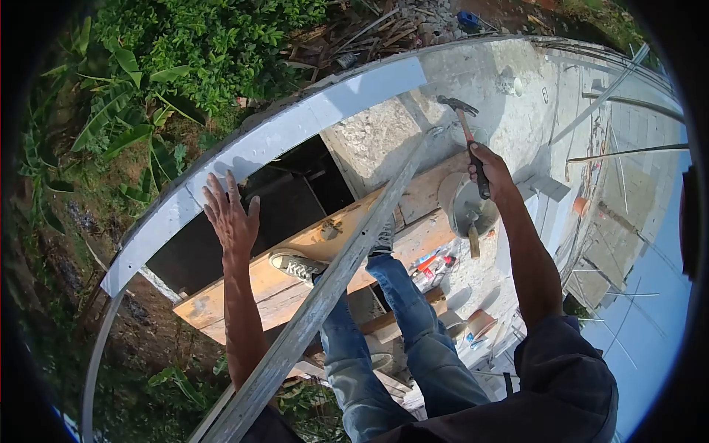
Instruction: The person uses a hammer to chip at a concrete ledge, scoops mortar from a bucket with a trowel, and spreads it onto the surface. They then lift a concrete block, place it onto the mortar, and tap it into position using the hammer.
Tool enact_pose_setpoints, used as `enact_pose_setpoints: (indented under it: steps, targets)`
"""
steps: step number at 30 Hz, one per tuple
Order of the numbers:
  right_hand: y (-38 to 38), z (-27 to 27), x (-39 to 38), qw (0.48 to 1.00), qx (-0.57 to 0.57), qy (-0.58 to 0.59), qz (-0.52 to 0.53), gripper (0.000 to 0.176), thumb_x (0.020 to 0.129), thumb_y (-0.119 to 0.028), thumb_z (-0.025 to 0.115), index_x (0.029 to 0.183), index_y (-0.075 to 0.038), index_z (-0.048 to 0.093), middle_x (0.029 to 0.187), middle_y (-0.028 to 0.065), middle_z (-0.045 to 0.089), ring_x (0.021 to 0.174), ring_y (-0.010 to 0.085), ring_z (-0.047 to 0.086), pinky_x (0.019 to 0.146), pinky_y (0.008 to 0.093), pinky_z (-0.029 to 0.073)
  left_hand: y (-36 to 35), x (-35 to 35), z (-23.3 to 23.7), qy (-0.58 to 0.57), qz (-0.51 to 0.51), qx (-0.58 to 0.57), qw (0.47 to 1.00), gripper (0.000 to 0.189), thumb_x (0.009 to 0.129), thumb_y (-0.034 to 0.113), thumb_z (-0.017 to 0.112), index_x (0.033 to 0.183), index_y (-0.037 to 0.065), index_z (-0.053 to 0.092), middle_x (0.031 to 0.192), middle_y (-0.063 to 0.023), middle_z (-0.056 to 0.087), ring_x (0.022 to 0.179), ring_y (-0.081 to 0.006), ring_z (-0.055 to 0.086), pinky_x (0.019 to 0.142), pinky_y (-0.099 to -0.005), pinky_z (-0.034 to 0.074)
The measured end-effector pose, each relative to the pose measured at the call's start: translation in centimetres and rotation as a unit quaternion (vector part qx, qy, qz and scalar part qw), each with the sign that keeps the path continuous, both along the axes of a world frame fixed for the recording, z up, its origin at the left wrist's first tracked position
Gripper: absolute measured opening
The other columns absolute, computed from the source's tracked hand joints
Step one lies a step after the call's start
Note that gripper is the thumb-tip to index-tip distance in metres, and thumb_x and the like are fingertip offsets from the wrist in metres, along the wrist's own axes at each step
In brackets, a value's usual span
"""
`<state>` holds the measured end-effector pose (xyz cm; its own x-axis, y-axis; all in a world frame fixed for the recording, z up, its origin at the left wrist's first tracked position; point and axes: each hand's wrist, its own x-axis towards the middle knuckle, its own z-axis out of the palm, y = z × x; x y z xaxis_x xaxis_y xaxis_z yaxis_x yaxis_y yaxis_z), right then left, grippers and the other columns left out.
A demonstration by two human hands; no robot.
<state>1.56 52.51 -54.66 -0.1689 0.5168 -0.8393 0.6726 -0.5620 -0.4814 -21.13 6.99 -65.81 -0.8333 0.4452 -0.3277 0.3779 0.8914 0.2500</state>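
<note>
My right hand (492, 171) is wrapped around the dark grip of a claw hammer (465, 127), its head pointing up and away from me. My left hand (233, 220) is open with fingers spread, nothing in it, its fingertips overlapping the long pale edge strip (295, 131) in this view. Between my arms a long weathered wooden pole (325, 292) runs diagonally upward, crossing in front of my legs. Below the hammer stands a bucket (467, 210) with a wooden-handled tool (473, 240) in it.
My shoes (295, 267) stand on wooden planks (332, 232) beside a dark opening (258, 221). Plants (140, 133) grow far below the edge. Plastic packages (432, 267) lie right of my feet, and a grey block (550, 187) sits farther right. Long thin bars (613, 88) cross the right side.
</note>
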Motion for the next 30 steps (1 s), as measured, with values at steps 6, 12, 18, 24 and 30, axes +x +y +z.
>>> enact_pose_setpoints:
  steps: [6,12,18,24,30]
  targets:
    - [7.7,-6.8,0.2,0.999,-0.006,-0.008,0.049,0.03,0.094,-0.03,0.059,0.116,-0.009,0.054,0.079,0.0008,0.054,0.058,0.0059,0.048,0.048,0.021,0.043,2.7,1.2,-1.6,0.015,-0.067,-0.001,0.998,0.074,0.086,0.031,0.067,0.149,0.019,0.031,0.156,-0.0185,0.018,0.139,-0.0514,0.017,0.112,-0.0578,0.021]
    - [9.7,-10.5,-2.4,0.996,0.024,0.038,0.071,0.032,0.094,-0.032,0.06,0.117,-0.009,0.056,0.078,0.0002,0.055,0.058,0.0054,0.048,0.047,0.0209,0.042,2.2,1.0,-1.2,-0.011,-0.077,0.004,0.997,0.07,0.086,0.027,0.065,0.148,0.02,0.034,0.157,-0.0164,0.018,0.138,-0.0534,0.017,0.112,-0.056,0.024]
    - [10.6,-10.3,-2.6,0.959,0.035,0.006,0.282,0.04,0.093,-0.03,0.063,0.126,-0.009,0.056,0.072,-0.0016,0.055,0.053,0.0049,0.048,0.045,0.0217,0.04,2.7,1.0,-1.3,0.003,-0.086,0.023,0.996,0.07,0.086,0.024,0.065,0.148,0.019,0.034,0.156,-0.0164,0.019,0.139,-0.0523,0.016,0.112,-0.056,0.024]
    - [10.7,-11.1,-2.2,0.963,0.056,0.019,0.264,0.039,0.093,-0.03,0.063,0.126,-0.01,0.057,0.069,-0.0025,0.054,0.052,0.0049,0.047,0.045,0.0216,0.038,0.1,4.8,-0.4,0.019,0.003,-0.026,0.999,0.064,0.09,0.029,0.058,0.148,0.016,0.033,0.155,-0.0195,0.023,0.14,-0.0462,0.021,0.112,-0.0534,0.024]
    - [12.0,-10.1,2.3,0.953,0.073,-0.017,0.294,0.029,0.093,-0.024,0.061,0.114,-0.004,0.059,0.067,-0.0027,0.052,0.052,0.0052,0.047,0.046,0.0222,0.039,-1.1,26.3,14.8,-0.384,0.104,0.011,0.917,0.037,0.089,0.018,0.06,0.118,-0.004,0.06,0.107,-0.028,0.064,0.102,-0.04,0.063,0.092,-0.0424,0.049]
